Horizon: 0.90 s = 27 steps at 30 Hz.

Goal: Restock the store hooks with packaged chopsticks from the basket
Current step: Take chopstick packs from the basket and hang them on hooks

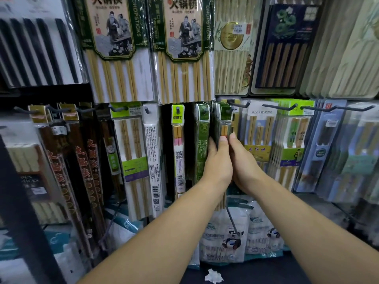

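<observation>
**Both hands close in on the slim green packs**

The landmark here is the pink-tipped pack [178, 140], hanging mid-row under its yellow-green header. Just to its right hangs the bundle of green chopstick packs [225, 119], several narrow sleeves pressed front to back on a hook I cannot make out behind their headers. The left hand [217, 162] grips the bundle from its near side, thumb across the front and fingers wrapped round the edge. The right hand [244, 160] lies against the far side with its thumb up along the edge; its fingers are hidden, so I cannot tell whether it clasps or only steadies. No basket is in view.

These packs look light, and stiff lengthwise because of the sticks inside, but the glossy film should be slippery and the stack will likely fan apart if held loosely. The best hold is probably a pinch across the flat faces near the middle, leaving the punched header free to meet the hook.

Room is tight. Right of the landmark, beyond the hands, the JOY-HER packs [258, 136] crowd close. Above it the large hotpot packs [182, 48] overhang the row. Below it sit panda-print bags [223, 232], and lower still a crumpled paper scrap [213, 276] lies on a dark ledge [266, 273]
</observation>
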Available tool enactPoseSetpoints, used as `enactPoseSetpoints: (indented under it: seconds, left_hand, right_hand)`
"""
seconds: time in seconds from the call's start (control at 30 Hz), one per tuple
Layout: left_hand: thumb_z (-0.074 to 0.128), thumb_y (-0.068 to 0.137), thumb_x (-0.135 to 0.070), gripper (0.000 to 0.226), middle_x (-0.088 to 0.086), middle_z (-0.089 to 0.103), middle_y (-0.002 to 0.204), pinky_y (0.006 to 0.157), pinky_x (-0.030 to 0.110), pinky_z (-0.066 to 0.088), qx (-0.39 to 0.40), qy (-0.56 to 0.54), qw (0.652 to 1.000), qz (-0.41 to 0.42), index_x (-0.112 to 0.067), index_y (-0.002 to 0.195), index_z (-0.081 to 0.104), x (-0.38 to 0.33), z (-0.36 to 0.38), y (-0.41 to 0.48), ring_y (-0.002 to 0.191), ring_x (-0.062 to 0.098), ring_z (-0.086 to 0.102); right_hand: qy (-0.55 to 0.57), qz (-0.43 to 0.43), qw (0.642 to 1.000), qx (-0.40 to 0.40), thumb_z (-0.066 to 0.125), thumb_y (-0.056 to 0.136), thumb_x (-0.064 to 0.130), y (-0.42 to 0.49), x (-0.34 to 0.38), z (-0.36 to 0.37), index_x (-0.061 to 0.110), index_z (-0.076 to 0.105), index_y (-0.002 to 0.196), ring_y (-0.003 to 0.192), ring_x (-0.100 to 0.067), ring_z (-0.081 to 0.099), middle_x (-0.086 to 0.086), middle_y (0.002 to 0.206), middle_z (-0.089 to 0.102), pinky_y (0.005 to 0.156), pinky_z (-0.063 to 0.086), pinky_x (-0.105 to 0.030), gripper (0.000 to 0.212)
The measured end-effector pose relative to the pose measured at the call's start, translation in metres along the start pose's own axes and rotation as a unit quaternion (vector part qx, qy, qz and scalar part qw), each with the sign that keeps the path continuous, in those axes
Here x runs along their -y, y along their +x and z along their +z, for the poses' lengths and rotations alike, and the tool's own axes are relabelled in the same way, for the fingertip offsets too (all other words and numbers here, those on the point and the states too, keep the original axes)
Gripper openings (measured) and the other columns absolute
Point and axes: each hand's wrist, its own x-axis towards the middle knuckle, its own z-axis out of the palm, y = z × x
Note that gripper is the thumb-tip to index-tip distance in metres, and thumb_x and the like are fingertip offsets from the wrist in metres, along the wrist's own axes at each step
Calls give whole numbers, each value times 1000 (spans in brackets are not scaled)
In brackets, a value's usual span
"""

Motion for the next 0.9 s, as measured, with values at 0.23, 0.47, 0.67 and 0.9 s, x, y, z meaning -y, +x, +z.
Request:
enactPoseSetpoints:
  seconds: [0.23,0.47,0.67,0.9]
  left_hand:
    - [49,105,-45,36,-22,65,106,86,22,51,137,233,961,-50,-27,133,62,-2,-49,-64,95,1,63]
    - [51,103,-44,12,-13,67,90,70,21,49,-102,328,912,225,-35,100,58,-33,-83,-61,84,0,62]
    - [31,106,-56,66,7,39,162,105,29,29,-7,331,938,103,-21,161,22,-29,-65,-29,148,25,37]
    - [33,108,-52,61,-9,27,167,120,33,22,32,79,996,23,-37,163,13,-9,-55,-10,153,15,25]
  right_hand:
    - [-244,-203,938,-138,40,106,43,-41,4,-20,32,47,143,116,14,47,27,126,52,103,40,-25,39]
    - [-287,-280,908,-122,44,102,41,-71,10,15,35,55,134,111,12,55,18,125,60,86,43,-7,34]
    - [-229,-185,955,-43,33,108,48,-51,3,40,39,24,158,141,9,28,21,160,30,119,26,-25,52]
    - [-173,-122,977,2,27,107,52,-27,-14,42,43,17,159,140,9,32,18,162,27,117,30,-21,53]
